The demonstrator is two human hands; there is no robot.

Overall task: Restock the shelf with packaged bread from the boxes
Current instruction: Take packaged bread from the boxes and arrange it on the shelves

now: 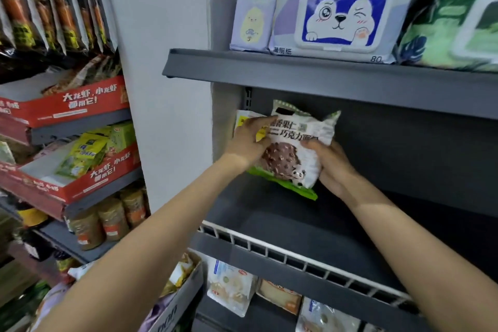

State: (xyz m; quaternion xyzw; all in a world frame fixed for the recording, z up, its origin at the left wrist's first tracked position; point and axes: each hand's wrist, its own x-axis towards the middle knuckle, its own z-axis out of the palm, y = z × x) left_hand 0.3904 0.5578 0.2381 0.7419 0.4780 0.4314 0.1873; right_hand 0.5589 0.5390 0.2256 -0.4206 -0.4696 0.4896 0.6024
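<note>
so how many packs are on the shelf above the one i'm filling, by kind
Lavender packs with the yellow cartoon: 1
Wipes packs with the blue-and-white dog lid: 1, with another pack partly hidden behind it
Green leaf-print packs: 1, cut off at the frame edge
Total: 3 clearly in view

yellow packet [244,122]: mostly hidden behind the left hand [249,140]
green wipes pack [455,27]: cut by right edge
cardboard box [179,302]: cut by bottom edge

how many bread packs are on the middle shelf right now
2: a chocolate bread pack held by both the left hand and right hand, and a yellow pack behind it at the shelf's left end. More could be hidden.
</note>
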